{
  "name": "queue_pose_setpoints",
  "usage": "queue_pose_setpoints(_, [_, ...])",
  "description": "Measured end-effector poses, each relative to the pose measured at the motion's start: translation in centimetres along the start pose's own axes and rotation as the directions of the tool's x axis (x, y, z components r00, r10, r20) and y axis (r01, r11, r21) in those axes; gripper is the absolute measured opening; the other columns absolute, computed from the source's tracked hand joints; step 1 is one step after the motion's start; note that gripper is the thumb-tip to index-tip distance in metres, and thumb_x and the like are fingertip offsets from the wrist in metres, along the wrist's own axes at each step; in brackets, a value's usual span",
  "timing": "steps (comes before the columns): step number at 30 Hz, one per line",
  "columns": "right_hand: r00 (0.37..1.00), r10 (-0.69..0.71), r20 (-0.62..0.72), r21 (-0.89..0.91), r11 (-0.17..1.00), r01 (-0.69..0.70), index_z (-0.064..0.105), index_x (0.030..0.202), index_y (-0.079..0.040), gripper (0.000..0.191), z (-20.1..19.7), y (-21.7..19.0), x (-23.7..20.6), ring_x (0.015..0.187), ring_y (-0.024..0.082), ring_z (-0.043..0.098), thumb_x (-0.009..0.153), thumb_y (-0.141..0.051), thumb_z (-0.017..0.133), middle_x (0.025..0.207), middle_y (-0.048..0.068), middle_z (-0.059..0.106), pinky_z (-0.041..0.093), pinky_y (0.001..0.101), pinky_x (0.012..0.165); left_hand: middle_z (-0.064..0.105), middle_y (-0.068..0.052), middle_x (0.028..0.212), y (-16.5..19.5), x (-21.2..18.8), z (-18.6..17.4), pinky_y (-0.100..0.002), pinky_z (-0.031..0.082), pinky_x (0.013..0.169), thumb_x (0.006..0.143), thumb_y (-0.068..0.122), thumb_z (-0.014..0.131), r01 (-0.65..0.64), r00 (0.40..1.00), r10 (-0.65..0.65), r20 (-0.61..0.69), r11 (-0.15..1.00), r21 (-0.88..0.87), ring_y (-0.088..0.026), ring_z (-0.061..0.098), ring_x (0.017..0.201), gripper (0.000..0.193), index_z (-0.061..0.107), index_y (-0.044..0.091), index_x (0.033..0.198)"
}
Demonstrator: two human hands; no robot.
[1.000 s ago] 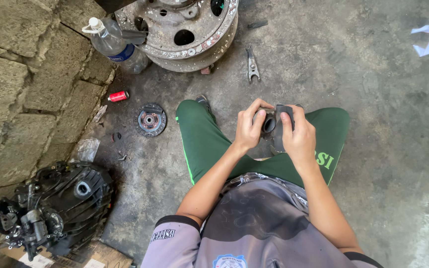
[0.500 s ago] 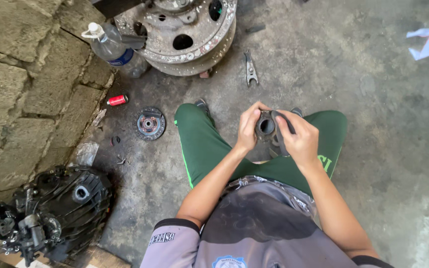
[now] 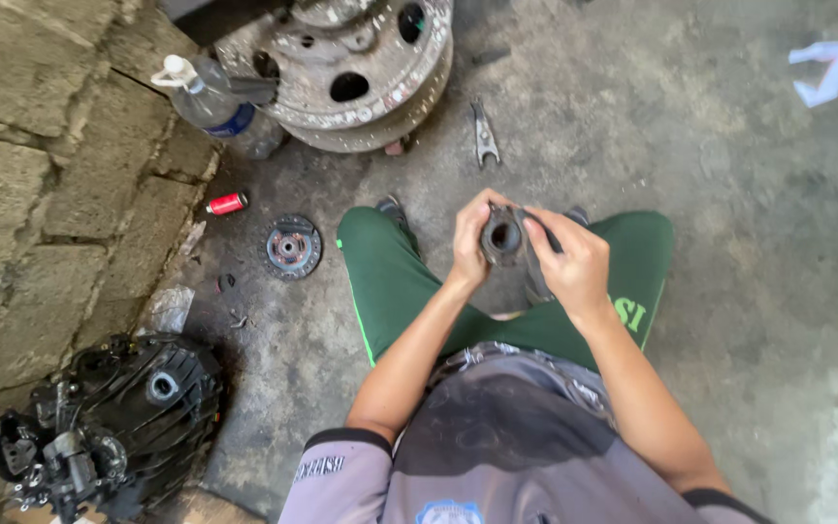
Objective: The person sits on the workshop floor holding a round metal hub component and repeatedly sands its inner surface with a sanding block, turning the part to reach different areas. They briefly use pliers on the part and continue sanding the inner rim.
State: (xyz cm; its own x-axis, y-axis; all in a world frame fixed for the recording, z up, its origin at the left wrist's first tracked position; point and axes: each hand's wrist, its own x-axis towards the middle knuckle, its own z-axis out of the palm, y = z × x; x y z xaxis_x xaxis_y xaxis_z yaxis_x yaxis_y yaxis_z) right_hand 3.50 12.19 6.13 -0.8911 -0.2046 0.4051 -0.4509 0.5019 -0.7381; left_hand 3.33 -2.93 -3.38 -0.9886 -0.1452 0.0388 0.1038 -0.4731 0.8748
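I squat on a concrete floor in green trousers. Both hands hold a small dark round metal part [image 3: 503,236] with a hole through its middle, in front of my knees. My left hand [image 3: 470,241] grips its left side with fingers curled around the rim. My right hand [image 3: 570,260] holds its right side, and something thin and dark lies under the fingers against the part; I cannot tell what it is.
A large greasy metal disc assembly [image 3: 356,68] lies ahead, a plastic bottle [image 3: 208,97] beside it. A forked metal piece [image 3: 483,134] lies on the floor. A small disc [image 3: 293,246] and red can [image 3: 227,203] sit left. A black gearbox housing [image 3: 109,417] rests by the block wall [image 3: 41,184].
The round part has been turned so its central hole now faces up towards me. My hands stay together in front of my knees.
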Motion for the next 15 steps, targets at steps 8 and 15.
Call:
queue_pose_setpoints(8, [0.995,-0.015,0.094,-0.044,0.999,0.019,0.076,0.108,-0.001,0.015,-0.2,-0.8,0.8,0.085,0.030,0.075,0.096,-0.009,0.076,0.099,0.015,0.076,0.058,0.0360,0.074,0.070,-0.013,0.095,1.0,1.0,-0.8,-0.030,0.051,0.085,0.101,0.040,0.043,-0.004,0.995,-0.003,0.095,0.997,0.072,-0.019,0.065,0.090,0.051,0.066,-0.005,0.100])
queue_pose_setpoints(15, [0.994,-0.088,0.065,-0.059,0.994,0.092,0.074,0.109,-0.001,0.014,-0.1,-1.0,1.0,0.088,0.030,0.076,0.097,-0.009,0.074,0.102,0.015,0.076,0.059,0.0349,0.076,0.069,-0.013,0.095,1.9,1.3,-0.7,-0.031,0.049,0.085,0.101,0.041,0.042,-0.034,0.995,0.026,0.092,0.996,0.080,-0.019,0.064,0.091,0.052,0.065,-0.005,0.100])
